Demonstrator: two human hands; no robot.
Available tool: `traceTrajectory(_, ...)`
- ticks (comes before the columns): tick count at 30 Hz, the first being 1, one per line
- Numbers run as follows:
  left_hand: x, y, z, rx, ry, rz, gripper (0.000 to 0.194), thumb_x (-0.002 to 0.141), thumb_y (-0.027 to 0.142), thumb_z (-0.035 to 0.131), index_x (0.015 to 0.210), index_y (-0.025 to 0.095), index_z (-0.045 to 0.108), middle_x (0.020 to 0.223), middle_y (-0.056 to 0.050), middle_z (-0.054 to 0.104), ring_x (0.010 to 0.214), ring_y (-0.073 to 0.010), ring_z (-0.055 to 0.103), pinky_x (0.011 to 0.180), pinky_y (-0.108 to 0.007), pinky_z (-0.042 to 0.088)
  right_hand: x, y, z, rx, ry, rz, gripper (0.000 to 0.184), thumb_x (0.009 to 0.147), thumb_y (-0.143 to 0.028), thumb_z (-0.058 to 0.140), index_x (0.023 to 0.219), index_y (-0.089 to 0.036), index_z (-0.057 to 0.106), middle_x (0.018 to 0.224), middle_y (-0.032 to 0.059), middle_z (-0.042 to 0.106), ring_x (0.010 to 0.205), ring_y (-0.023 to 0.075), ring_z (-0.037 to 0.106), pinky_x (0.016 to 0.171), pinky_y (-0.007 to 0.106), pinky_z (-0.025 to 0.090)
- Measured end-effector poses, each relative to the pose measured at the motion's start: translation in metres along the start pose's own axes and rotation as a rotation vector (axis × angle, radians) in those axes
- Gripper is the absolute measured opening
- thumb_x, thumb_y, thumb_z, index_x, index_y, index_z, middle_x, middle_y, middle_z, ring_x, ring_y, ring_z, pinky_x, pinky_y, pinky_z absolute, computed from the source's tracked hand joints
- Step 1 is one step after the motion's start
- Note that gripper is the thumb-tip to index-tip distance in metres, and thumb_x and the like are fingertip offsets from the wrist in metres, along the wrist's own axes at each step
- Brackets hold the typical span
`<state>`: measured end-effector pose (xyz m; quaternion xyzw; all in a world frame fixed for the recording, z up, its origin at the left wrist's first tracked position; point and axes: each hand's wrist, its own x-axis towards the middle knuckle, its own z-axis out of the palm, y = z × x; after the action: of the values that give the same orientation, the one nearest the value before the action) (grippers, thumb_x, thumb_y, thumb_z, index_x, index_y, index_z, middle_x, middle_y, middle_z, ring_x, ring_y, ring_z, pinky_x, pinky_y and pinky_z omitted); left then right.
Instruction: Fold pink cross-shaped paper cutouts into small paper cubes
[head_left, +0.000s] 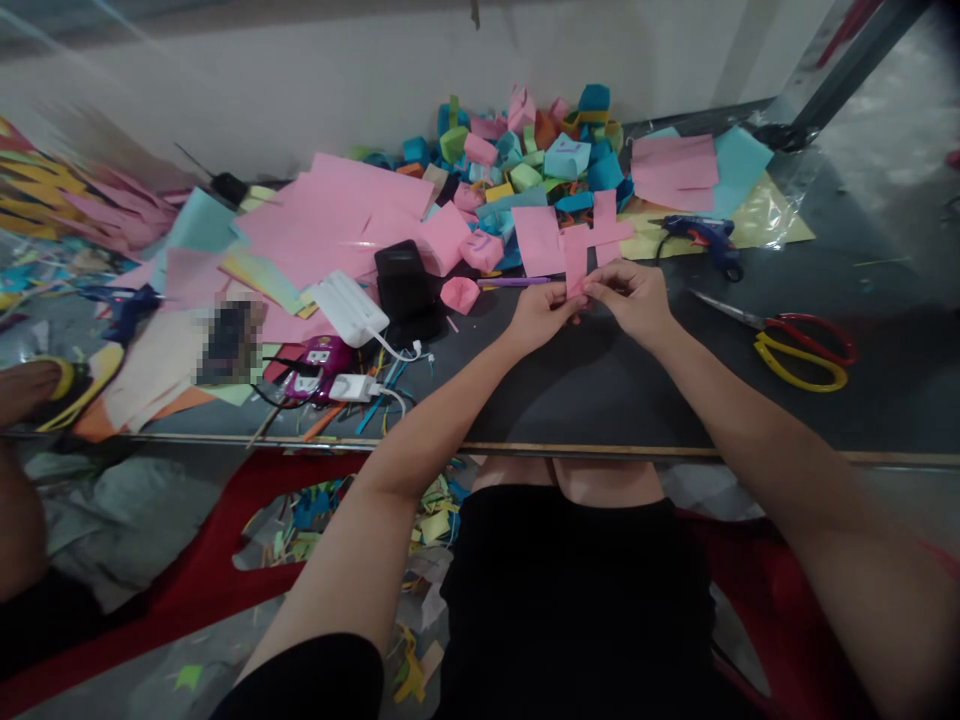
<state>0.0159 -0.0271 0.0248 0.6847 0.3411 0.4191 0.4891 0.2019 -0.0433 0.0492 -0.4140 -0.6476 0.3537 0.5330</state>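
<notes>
Both my hands meet over the dark table around a pink paper cutout [576,252] with several flat arms. My left hand [541,315] pinches its lower end from the left. From the right, the thumb and fingers of my right hand [626,295] are closed on the same end. A pink paper sheet [535,240] lies just behind the cutout. To the left of my left hand are a purple pen [514,282] and a small folded pink paper box [460,294]. A blue glue gun [701,238] rests beyond my right hand.
Scissors [780,345] with red and yellow handles lie at right. Folded paper boxes [525,160] pile up by the wall. Pink sheets [330,210], a black phone [407,285], a white power bank [350,308] and a purple power strip [321,365] crowd the left. Another person's hand [34,390] holds scissors.
</notes>
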Motion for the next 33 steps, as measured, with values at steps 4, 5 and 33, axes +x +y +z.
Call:
traceTrajectory(4, -0.001, 0.002, -0.003, 0.066, 0.017, 0.066, 0.021, 0.097, 0.034, 0.079, 0.088, 0.015, 0.083, 0.079, -0.003, 0.080, 0.060, -0.0094, 0.066, 0.065, -0.023, 0.055, -0.002, -0.001, 0.000, -0.041, 0.019, -0.031, 0.019, 0.081, -0.042, 0.089, 0.082, -0.024, 0.083, 0.083, 0.0021, 0.077, 0.067, 0.0160, 0.068, 0.066, 0.034, 0.059)
traceTrajectory(5, -0.002, 0.003, -0.004, 0.092, 0.021, 0.078, 0.022, 0.097, 0.035, 0.079, 0.086, 0.016, 0.083, 0.075, -0.002, 0.078, 0.059, -0.0098, 0.065, 0.064, -0.024, 0.053, -0.002, -0.002, 0.000, -0.046, 0.031, -0.026, 0.021, 0.080, -0.043, 0.090, 0.086, -0.024, 0.084, 0.082, 0.0011, 0.076, 0.067, 0.0156, 0.067, 0.065, 0.033, 0.057)
traceTrajectory(33, -0.005, 0.013, -0.002, -0.038, -0.047, 0.006, 0.018, 0.098, 0.031, 0.081, 0.091, 0.015, 0.084, 0.074, -0.002, 0.079, 0.058, -0.0068, 0.064, 0.061, -0.019, 0.048, -0.001, -0.014, -0.001, 0.089, -0.033, -0.010, 0.050, 0.077, -0.072, 0.089, 0.072, -0.024, 0.072, 0.071, 0.0025, 0.068, 0.059, 0.0152, 0.062, 0.060, 0.036, 0.060)
